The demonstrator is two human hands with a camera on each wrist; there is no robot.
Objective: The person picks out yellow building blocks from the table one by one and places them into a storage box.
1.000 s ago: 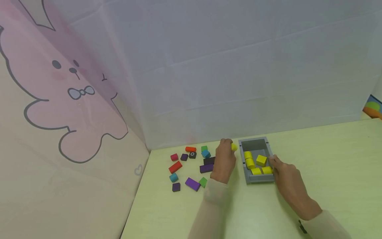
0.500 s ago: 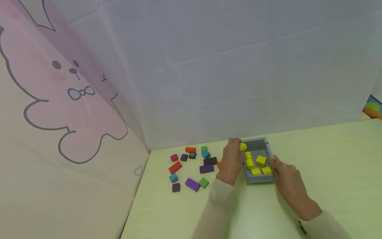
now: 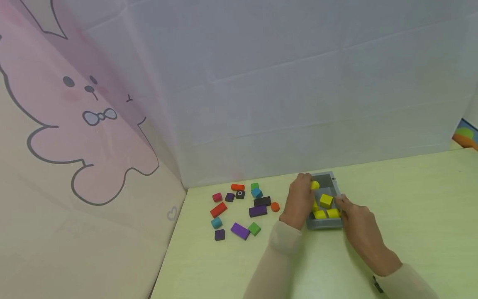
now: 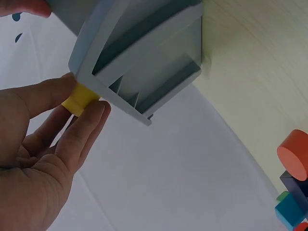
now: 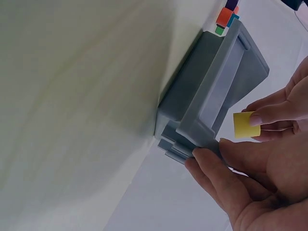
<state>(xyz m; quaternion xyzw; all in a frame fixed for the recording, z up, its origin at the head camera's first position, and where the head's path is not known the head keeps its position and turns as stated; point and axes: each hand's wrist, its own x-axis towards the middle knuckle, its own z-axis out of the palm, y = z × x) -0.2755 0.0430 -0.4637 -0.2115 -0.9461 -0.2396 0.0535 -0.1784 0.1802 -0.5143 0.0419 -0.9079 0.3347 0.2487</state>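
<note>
My left hand (image 3: 298, 199) pinches a yellow cylinder block (image 4: 81, 99) between thumb and fingers, over the left side of a grey bin (image 3: 324, 224). In the right wrist view the yellow piece shows beyond the bin's rim. Several yellow blocks lie inside the bin, among them a yellow cube (image 3: 326, 201); the left hand hides part of those along the left wall. My right hand (image 3: 364, 228) grips the bin's right rim with thumb and fingers, as the right wrist view shows close up.
Left of the bin, loose blocks lie spread on the table (image 3: 209, 270): an orange disc (image 3: 275, 207), a red bar (image 3: 218, 209), a purple bar (image 3: 240, 231), a green cube (image 3: 254, 229) and others. A pale curtain (image 3: 261, 104) hangs behind the table.
My left hand has carried the yellow cylinder rightward, from beside the bin to over it, uncovering the orange disc and dark bars. The right hand stays on the bin's rim.
</note>
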